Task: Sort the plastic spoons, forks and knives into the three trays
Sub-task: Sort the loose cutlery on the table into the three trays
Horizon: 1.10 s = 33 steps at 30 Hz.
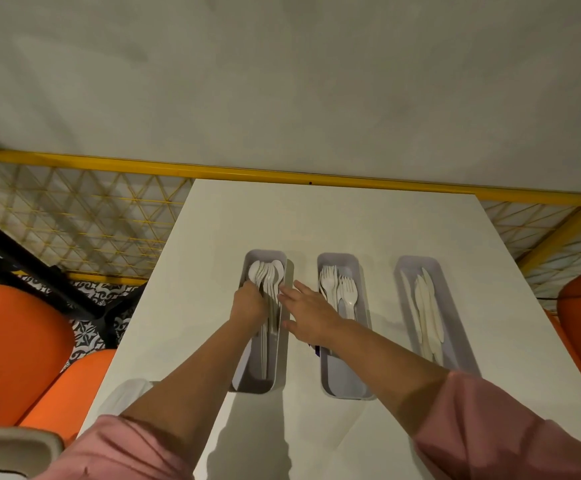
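1. Now the spoons [267, 275] are lying bowls-away in the left tray [258, 382], where the left hand [247, 306] is reaching in, fingers curled around their handles.
2. The right hand [311, 315] is hovering palm-down over that tray's right rim, fingers spread.
3. Forks [339, 289] are sitting in the middle tray [346, 386].
4. Knives [427, 313] are filling the right tray [406, 271] on the white table [351, 220].

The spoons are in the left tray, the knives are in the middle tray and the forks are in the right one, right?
Not quite. The head view shows the spoons in the left tray, but the forks are in the middle tray and the knives in the right tray.
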Each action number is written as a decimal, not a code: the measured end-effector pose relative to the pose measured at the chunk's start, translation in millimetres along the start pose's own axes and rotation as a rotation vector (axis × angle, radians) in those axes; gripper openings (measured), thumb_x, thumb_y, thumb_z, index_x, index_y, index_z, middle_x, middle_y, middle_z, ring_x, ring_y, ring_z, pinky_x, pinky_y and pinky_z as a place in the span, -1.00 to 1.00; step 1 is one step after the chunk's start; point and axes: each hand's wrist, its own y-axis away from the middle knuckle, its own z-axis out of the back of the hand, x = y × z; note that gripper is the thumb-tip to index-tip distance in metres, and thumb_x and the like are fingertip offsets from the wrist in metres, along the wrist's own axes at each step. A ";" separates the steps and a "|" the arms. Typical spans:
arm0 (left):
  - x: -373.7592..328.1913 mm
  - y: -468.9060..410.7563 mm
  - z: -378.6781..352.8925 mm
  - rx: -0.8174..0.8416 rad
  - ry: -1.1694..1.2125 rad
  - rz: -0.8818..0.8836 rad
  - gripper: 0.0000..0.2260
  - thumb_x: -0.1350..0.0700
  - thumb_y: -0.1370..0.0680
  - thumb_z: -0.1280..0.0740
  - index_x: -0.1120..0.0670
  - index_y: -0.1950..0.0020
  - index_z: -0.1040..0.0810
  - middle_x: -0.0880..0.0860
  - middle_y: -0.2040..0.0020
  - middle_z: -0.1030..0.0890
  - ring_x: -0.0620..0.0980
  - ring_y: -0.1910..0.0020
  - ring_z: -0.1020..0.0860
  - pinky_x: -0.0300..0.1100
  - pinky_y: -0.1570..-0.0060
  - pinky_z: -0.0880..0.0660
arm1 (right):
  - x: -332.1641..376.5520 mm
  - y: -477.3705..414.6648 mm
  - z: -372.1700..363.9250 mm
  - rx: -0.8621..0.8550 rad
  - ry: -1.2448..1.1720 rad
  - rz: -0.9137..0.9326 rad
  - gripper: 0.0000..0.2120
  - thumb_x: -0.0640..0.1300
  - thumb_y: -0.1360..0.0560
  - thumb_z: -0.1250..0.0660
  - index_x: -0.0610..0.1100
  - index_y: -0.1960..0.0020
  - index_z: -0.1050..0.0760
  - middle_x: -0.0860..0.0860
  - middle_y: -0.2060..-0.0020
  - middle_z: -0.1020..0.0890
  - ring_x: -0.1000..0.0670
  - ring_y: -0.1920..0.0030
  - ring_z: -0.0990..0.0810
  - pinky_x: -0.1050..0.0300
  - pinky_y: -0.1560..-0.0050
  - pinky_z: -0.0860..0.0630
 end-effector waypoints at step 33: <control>8.8 141.6 -39.4 0.143 -0.255 -0.543 -0.85 0.21 -0.56 -0.21 0.17 -0.06 -0.55 0.09 -0.01 -0.61 0.04 0.02 -0.55 -0.23 0.06 -0.45 | -1.9 132.0 -12.2 0.186 -0.225 -0.107 -0.82 -0.24 -0.52 -0.27 -0.19 -0.07 -0.59 -0.14 0.03 -0.61 -0.13 0.03 -0.62 0.12 0.00 -0.49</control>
